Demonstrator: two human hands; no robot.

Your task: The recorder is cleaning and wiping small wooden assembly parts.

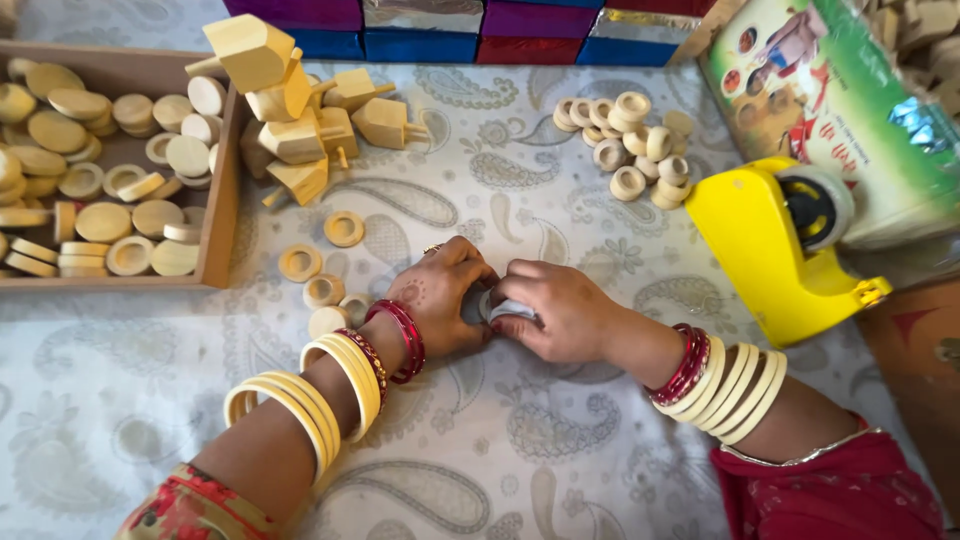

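Note:
My left hand (435,295) and my right hand (560,310) meet at the middle of the paisley cloth (500,450), fingers curled around one small pale object (503,307) held between them. Most of that object is hidden by my fingers, so I cannot tell its kind. Both wrists carry cream and red bangles. A few loose wooden rings (320,275) lie just left of my left hand.
A wooden tray (222,190) of wooden discs sits at the left. Wooden block shapes (295,110) pile behind it. A heap of small wooden rings (630,140) lies at the back. A yellow tape dispenser (775,250) stands right, a printed bag (830,100) behind it.

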